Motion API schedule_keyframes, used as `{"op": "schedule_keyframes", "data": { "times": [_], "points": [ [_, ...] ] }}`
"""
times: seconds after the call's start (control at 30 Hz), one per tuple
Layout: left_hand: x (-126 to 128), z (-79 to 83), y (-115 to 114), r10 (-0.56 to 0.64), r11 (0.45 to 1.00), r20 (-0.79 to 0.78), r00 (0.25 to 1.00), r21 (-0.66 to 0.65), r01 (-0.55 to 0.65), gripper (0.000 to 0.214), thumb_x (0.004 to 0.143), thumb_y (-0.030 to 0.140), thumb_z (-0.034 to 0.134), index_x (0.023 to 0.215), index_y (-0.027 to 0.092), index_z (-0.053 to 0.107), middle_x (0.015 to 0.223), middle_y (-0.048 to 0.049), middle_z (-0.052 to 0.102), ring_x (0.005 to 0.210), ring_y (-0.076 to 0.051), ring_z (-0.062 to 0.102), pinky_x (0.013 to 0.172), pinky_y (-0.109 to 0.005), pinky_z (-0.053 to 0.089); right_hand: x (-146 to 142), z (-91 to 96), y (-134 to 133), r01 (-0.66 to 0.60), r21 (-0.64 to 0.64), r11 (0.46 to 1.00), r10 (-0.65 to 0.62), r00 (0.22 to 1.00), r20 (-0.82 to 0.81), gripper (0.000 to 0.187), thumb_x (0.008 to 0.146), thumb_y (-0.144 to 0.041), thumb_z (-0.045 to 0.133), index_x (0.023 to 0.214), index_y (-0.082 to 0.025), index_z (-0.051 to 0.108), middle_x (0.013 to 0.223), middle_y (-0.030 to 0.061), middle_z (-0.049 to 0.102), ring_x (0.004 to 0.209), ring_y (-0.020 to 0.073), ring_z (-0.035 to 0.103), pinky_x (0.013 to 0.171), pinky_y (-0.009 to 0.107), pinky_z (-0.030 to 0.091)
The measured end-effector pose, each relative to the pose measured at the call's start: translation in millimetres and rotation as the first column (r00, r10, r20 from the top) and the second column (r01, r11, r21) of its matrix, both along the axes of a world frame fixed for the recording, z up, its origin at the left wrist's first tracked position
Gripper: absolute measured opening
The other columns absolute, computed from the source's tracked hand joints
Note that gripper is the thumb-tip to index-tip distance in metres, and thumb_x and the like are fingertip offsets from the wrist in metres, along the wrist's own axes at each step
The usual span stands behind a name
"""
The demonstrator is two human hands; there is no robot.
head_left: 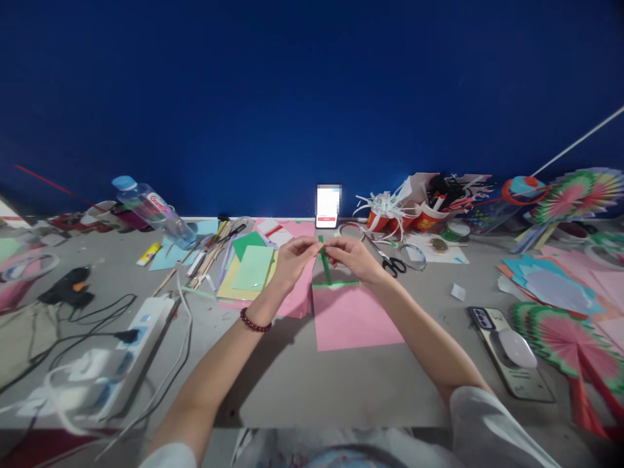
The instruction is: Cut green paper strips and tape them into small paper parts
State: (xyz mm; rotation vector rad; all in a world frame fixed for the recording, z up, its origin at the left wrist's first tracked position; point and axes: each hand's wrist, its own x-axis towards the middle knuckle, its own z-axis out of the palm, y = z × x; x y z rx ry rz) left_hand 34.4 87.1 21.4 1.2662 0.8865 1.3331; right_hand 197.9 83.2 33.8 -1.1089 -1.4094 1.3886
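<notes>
My left hand (298, 255) and my right hand (353, 255) meet above the middle of the table. Between their fingertips they pinch the upper end of a narrow green paper strip (325, 265), which hangs down towards me. Below it lies a pink paper sheet (353, 318) with a light green edge along its far side. Left of the sheet, under my left forearm, is a stack of coloured paper with a light green piece (252, 268) and a darker green piece (247, 244) on top.
A phone (327, 207) stands lit against the blue wall. Scissors (394, 264) lie right of my hands; red cups (429, 218) hold pens and paper strips. A power strip (131, 354) with cables is at left, another phone (509, 354) at right, beside folded paper fans (575, 348). A bottle (156, 208) leans back left.
</notes>
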Motion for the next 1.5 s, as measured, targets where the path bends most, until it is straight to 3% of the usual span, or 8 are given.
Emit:
{"op": "schedule_keyframes", "data": {
  "times": [0.13,0.3,0.37,0.53,0.77,0.9,1.1,1.5],
  "points": [
    [-4.9,-3.4,1.5,0.051,0.998,-0.005,0.999,-0.040,-0.052,0.021,0.075,0.037,0.072,0.073,0.017,0.066,0.072,-0.0009,0.065,0.069,-0.012,0.059,0.066,-0.025,0.047,10.0,1.8,1.0,-0.057,0.163,0.985,0.002,0.947,0.320,0.022,0.082,-0.037,0.058,0.089,-0.018,0.068,0.081,0.0035,0.068,0.065,0.0126,0.057,0.064,0.026,0.045],
    [-12.5,2.3,2.3,0.053,0.998,-0.050,0.997,-0.023,-0.054,0.018,0.080,0.034,0.066,0.072,0.018,0.063,0.072,-0.0018,0.065,0.069,-0.013,0.061,0.066,-0.026,0.047,28.7,-16.6,10.7,-0.101,0.256,0.961,-0.174,0.500,0.849,0.009,0.079,-0.026,0.061,0.078,-0.019,0.067,0.082,0.0047,0.068,0.071,0.0171,0.057,0.059,0.026,0.034],
    [-15.0,4.6,1.9,0.069,0.998,-0.092,0.993,-0.009,-0.070,0.018,0.080,0.033,0.066,0.070,0.018,0.062,0.071,-0.0022,0.065,0.071,-0.014,0.061,0.067,-0.026,0.047,30.9,-28.4,14.6,-0.141,0.195,0.971,-0.123,0.407,0.905,0.008,0.076,-0.028,0.064,0.075,-0.020,0.065,0.078,0.0039,0.067,0.068,0.0165,0.056,0.055,0.025,0.030],
    [-17.4,2.3,3.2,0.061,0.997,-0.111,0.992,-0.034,-0.065,0.017,0.079,0.034,0.066,0.073,0.019,0.061,0.077,-0.0033,0.067,0.079,-0.016,0.064,0.070,-0.028,0.047,28.5,-42.7,18.6,-0.188,0.133,0.973,-0.060,0.347,0.936,0.006,0.075,-0.020,0.062,0.069,-0.020,0.062,0.075,0.0026,0.066,0.065,0.0146,0.055,0.053,0.024,0.026],
    [-17.7,-9.8,9.5,0.042,0.999,-0.091,0.995,-0.004,-0.043,0.023,0.077,0.039,0.068,0.076,0.017,0.063,0.086,-0.0065,0.070,0.086,-0.017,0.064,0.076,-0.029,0.048,28.6,-19.5,14.4,-0.135,0.268,0.954,-0.207,0.352,0.913,0.010,0.082,-0.018,0.053,0.074,-0.020,0.059,0.079,0.0054,0.066,0.068,0.0172,0.057,0.054,0.027,0.026],
    [-17.3,-9.3,9.4,0.056,0.997,-0.066,0.996,0.051,-0.053,0.027,0.078,0.044,0.067,0.082,0.017,0.063,0.095,-0.0082,0.070,0.091,-0.018,0.064,0.078,-0.029,0.049,23.0,-2.0,4.3,-0.101,0.370,0.923,-0.276,0.497,0.823,0.006,0.083,-0.023,0.053,0.079,-0.021,0.058,0.082,0.0033,0.066,0.071,0.0169,0.058,0.057,0.025,0.029],
    [-16.9,-6.4,8.8,0.042,0.992,-0.068,0.997,0.125,-0.033,0.024,0.080,0.043,0.067,0.079,0.020,0.059,0.108,-0.0079,0.068,0.101,-0.019,0.061,0.087,-0.031,0.047,8.1,9.4,-13.9,-0.132,0.414,0.900,-0.192,0.734,0.651,0.007,0.084,-0.025,0.052,0.082,-0.020,0.057,0.073,0.0008,0.063,0.064,0.0143,0.055,0.061,0.025,0.036],
    [-14.1,11.3,-8.9,0.014,0.982,-0.031,0.999,0.190,-0.008,0.018,0.083,0.038,0.064,0.083,0.020,0.059,0.097,-0.0062,0.069,0.094,-0.018,0.064,0.086,-0.033,0.048,2.9,4.7,-13.9,-0.038,0.430,0.902,-0.204,0.840,0.503,0.007,0.081,-0.027,0.054,0.083,-0.020,0.057,0.077,0.0020,0.067,0.066,0.0145,0.060,0.062,0.026,0.042]
  ]
}}
